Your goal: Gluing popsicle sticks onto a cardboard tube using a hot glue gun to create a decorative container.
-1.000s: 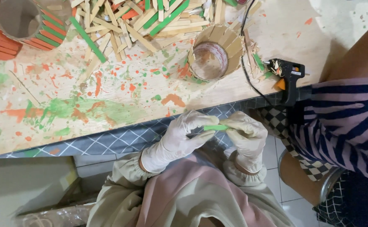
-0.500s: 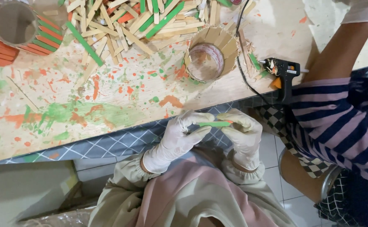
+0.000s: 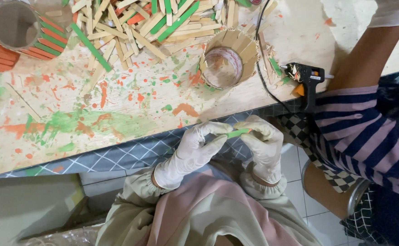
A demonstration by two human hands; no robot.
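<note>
Both my hands wear white gloves and meet just below the table edge. My left hand [image 3: 195, 150] and my right hand [image 3: 264, 146] each pinch one end of a green flat wooden stick [image 3: 238, 133], held level between them. On the table above stands a round jar clad in plain wooden sticks [image 3: 227, 59]. A heap of plain, green and orange sticks [image 3: 149, 23] lies at the table's far side.
A black glue gun [image 3: 305, 77] lies at the table's right, its cord running up. An orange-and-green stick-covered cup [image 3: 17, 34] stands far left. The paint-splattered board [image 3: 94, 109] lies on a grey checked cloth [image 3: 117, 155]. A person in a striped top [image 3: 368, 132] sits right.
The view has shifted slightly. My hands still hold the green stick between them, now a little lower and further right in the picture.
</note>
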